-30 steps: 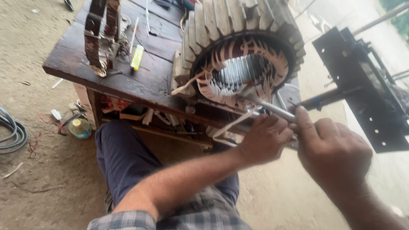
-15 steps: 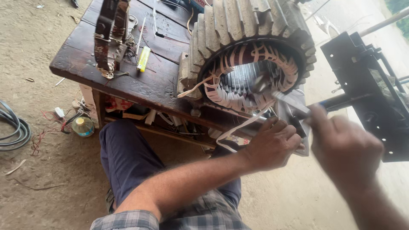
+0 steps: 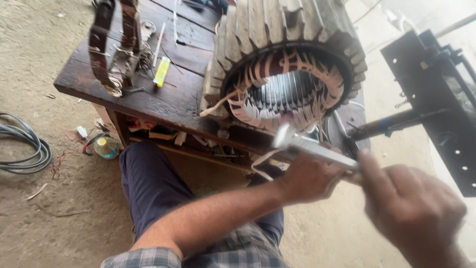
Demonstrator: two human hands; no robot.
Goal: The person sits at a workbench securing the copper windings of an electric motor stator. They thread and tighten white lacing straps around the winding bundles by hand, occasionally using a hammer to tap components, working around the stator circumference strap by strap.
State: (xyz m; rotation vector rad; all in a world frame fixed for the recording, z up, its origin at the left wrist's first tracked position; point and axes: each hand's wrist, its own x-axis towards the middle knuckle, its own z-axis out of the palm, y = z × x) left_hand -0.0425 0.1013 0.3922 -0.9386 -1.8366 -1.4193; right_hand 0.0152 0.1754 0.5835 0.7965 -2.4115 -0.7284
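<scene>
At the far left of the frame a coil of grey cable [image 3: 22,149] lies on the dirt floor [image 3: 34,59], and a little to its right a small bottle [image 3: 106,147] sits beneath the dark wooden workbench [image 3: 163,101]. On the bench's upper-left part hangs a loop of brown winding coil [image 3: 113,44], with a yellow marker-like stick [image 3: 161,71] just beside it. Right of centre, a large finned motor stator [image 3: 285,74] lies on its side on the bench, its open bore facing the camera and ringed with white-taped windings. Below it, the left hand [image 3: 310,178] is closed around the lower end of a silvery metal tool [image 3: 312,147], whose rounded tip sits at the lower rim of the stator. Lower right, the right hand [image 3: 414,211] is blurred; it is clenched over the same tool's handle end. At the right edge stands a black metal frame [image 3: 436,94] with a dark rod [image 3: 386,124] reaching toward the stator.
</scene>
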